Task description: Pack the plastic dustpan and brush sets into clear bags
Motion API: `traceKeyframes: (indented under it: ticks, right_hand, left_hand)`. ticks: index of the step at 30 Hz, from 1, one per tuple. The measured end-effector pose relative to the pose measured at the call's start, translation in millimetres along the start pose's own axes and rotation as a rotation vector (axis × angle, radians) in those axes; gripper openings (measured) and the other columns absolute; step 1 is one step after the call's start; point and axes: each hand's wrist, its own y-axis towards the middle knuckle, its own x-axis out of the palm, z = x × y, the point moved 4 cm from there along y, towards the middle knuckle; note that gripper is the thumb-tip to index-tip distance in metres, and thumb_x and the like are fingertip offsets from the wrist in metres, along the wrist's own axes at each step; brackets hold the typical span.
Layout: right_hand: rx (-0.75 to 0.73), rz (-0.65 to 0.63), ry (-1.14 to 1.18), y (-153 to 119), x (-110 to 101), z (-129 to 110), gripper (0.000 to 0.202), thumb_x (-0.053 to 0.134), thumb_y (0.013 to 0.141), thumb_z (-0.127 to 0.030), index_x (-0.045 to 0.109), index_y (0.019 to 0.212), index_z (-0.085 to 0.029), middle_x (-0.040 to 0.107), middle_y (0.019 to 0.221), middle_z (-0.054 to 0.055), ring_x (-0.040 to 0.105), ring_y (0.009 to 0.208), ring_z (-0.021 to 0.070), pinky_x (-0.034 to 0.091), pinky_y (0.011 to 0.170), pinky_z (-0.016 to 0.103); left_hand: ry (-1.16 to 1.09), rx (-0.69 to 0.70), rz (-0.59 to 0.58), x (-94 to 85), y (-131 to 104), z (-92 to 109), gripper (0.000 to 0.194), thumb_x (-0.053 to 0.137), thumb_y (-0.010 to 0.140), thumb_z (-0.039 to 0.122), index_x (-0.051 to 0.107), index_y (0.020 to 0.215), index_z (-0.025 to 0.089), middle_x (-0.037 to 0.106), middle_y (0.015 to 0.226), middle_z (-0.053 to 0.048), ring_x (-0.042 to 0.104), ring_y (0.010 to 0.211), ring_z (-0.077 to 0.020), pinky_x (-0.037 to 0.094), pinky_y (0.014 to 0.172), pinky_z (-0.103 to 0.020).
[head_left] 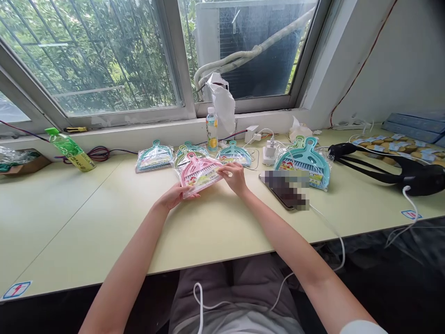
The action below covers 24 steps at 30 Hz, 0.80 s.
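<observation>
A pink dustpan-and-brush set (200, 172) in a clear plastic bag is held between both hands above the table. My left hand (177, 195) grips its lower left corner, with fingers under the bag. At the right edge, my right hand (233, 177) pinches the bag between thumb and fingers. A green bagged set (191, 150) lies just behind the pink one and is partly covered. Bagged blue sets lie behind on the left (155, 157) and right (234, 154). More green and blue sets (306, 162) are stacked farther right.
A phone (283, 191) lies right of my right hand, with white cables near it. A green bottle (71, 150) leans at left; a clear bottle (212, 130) stands by the window. A black strapped device (410, 174) and a charger (269, 153) are at right.
</observation>
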Motion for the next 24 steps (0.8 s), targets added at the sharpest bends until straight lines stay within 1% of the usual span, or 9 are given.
traceKeyframes:
  ticks: [4,9,11,13,16,18,21,23,24]
  right_hand:
    - [0.027,0.086,0.177,1.3,-2.9,2.8,0.011,0.071,0.082,-0.034,0.076,0.078,-0.025,0.06,0.12,0.007,0.053,0.118,0.0269,0.04,0.103,0.044]
    - [0.146,0.034,0.481,-0.1,5.4,9.4,0.027,0.071,0.076,-0.047,0.074,0.093,-0.025,0.059,0.126,0.008,0.05,0.127,0.0275,0.046,0.103,0.042]
    - [0.258,0.008,0.572,-2.7,10.4,12.1,0.037,0.07,0.075,-0.044,0.07,0.107,-0.026,0.062,0.123,0.006,0.054,0.122,0.0268,0.049,0.101,0.042]
    - [0.418,-0.037,0.699,-6.1,16.6,14.9,0.049,0.068,0.074,-0.038,0.061,0.121,-0.028,0.065,0.121,0.004,0.062,0.107,0.0241,0.055,0.092,0.042]
    - [0.62,-0.124,0.875,-10.6,25.0,16.4,0.048,0.064,0.07,-0.028,0.059,0.118,-0.024,0.068,0.11,0.004,0.066,0.087,0.0197,0.059,0.079,0.039]
    - [0.691,-0.125,0.941,-11.8,27.2,17.1,0.038,0.063,0.068,-0.023,0.061,0.106,-0.019,0.069,0.098,0.004,0.066,0.082,0.0185,0.06,0.075,0.036]
    - [0.743,-0.065,0.997,-12.4,27.0,19.1,0.03,0.061,0.069,-0.019,0.059,0.099,-0.018,0.069,0.093,0.003,0.066,0.079,0.0163,0.06,0.069,0.031]
    - [0.754,-0.03,1.014,-12.4,26.0,20.3,0.029,0.059,0.07,-0.017,0.057,0.099,-0.019,0.068,0.095,0.002,0.066,0.078,0.0149,0.06,0.067,0.029]
    - [0.757,-0.02,1.015,-12.3,25.6,20.7,0.029,0.058,0.071,-0.016,0.056,0.099,-0.02,0.067,0.095,0.002,0.066,0.078,0.0145,0.061,0.067,0.029]
  left_hand:
    - [0.112,0.047,-0.076,4.5,-4.3,4.8,0.04,0.077,0.074,0.024,0.066,0.11,0.009,0.073,0.098,-0.015,0.072,0.073,-0.0214,0.06,0.062,-0.026]
    - [0.218,0.095,-0.106,12.5,-10.0,10.7,0.054,0.077,0.074,0.031,0.057,0.122,0.013,0.071,0.102,-0.011,0.071,0.07,-0.0172,0.057,0.059,-0.023]
    - [0.228,0.113,-0.103,14.7,-10.3,10.7,0.058,0.077,0.074,0.032,0.054,0.124,0.014,0.07,0.102,-0.011,0.069,0.067,-0.0156,0.054,0.053,-0.021]
    - [0.238,0.122,-0.099,16.3,-9.3,9.6,0.06,0.077,0.074,0.033,0.053,0.125,0.015,0.069,0.104,-0.011,0.068,0.063,-0.0141,0.051,0.048,-0.019]
    - [0.232,0.122,-0.065,17.7,-6.6,8.6,0.06,0.074,0.076,0.042,0.055,0.126,0.015,0.069,0.105,-0.013,0.066,0.06,-0.0136,0.05,0.045,-0.02]
    - [0.181,0.142,-0.048,19.7,-5.4,9.7,0.065,0.063,0.081,0.059,0.055,0.129,0.016,0.068,0.11,-0.015,0.069,0.068,-0.0185,0.054,0.049,-0.023]
    - [0.103,0.263,-0.076,25.7,-6.9,15.2,0.079,0.043,0.082,0.076,0.047,0.139,0.021,0.061,0.129,-0.017,0.067,0.104,-0.0314,0.062,0.063,-0.033]
    - [0.132,0.356,-0.074,29.3,-9.4,18.2,0.083,0.054,0.08,0.072,0.037,0.147,0.026,0.053,0.139,-0.015,0.058,0.12,-0.0347,0.063,0.071,-0.037]
    - [0.173,0.381,-0.052,30.2,-10.1,18.5,0.087,0.063,0.077,0.065,0.031,0.149,0.027,0.052,0.141,-0.015,0.058,0.121,-0.0345,0.063,0.072,-0.038]
